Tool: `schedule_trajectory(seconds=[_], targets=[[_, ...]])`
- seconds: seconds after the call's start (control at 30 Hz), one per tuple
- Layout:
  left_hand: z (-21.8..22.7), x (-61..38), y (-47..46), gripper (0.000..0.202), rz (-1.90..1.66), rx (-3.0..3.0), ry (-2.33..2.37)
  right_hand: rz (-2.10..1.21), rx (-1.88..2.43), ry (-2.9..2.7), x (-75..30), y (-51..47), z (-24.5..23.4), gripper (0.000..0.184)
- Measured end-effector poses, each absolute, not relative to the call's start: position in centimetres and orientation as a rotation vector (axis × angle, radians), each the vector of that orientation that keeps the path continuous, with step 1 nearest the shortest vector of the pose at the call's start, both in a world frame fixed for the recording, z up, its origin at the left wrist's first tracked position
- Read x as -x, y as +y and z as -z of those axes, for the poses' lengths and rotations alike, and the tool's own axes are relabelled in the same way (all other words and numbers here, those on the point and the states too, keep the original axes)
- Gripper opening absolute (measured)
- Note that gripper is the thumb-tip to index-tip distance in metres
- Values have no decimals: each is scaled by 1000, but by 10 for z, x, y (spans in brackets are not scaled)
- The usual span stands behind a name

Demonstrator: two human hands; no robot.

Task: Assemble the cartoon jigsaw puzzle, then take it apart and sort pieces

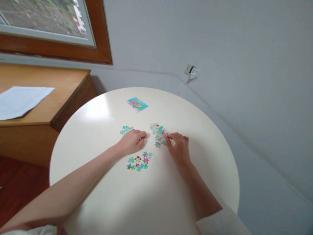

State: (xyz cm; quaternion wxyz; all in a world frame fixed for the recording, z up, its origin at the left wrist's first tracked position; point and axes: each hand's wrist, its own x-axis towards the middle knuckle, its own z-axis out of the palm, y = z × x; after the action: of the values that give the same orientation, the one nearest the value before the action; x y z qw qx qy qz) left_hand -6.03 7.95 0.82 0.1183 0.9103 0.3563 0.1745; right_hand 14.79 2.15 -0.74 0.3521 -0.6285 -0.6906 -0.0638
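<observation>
Over the right edge of a mixed pile of jigsaw puzzle pieces (160, 130), my right hand (179, 148) pinches a puzzle piece between thumb and forefinger. Some pieces in that pile lie with their grey backs up, others show turquoise or pink. My left hand (132, 142) rests just left of the pile with its fingers curled; what they hold, if anything, is hidden. Turquoise puzzle pieces (126, 129) lie behind the left hand, partly covered by it. Nearer to me is a loose group of turquoise, pink and yellow puzzle pieces (139, 165).
The pieces lie on a round white table (102, 195). Towards its far side is a small picture card (137, 104) with a cartoon scene. At left, a wooden desk (70, 85) carries white paper (22, 99). A wall socket with a plug (192, 71) is beyond the table.
</observation>
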Motion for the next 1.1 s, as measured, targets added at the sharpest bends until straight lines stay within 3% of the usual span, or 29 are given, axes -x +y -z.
schedule_trajectory(seconds=[0.3, 0.67, 0.87, 1.1], targets=[[-6, 59, 81, 21, -553, -2593, 1115, 91, 1237, -2221, -121, 15, 15, 13], [-3, 60, 84, 26, -598, -2652, 909, -52, 1256, -2268, -124, 13, 10, 16], [-1, 59, 82, 33, -606, -2665, 602, 65, 1511, -1969, -138, 20, 11, 12], [-2, 59, 80, 32, -556, -2693, 458, -18, 1624, -1995, -139, 20, 14, 12]])
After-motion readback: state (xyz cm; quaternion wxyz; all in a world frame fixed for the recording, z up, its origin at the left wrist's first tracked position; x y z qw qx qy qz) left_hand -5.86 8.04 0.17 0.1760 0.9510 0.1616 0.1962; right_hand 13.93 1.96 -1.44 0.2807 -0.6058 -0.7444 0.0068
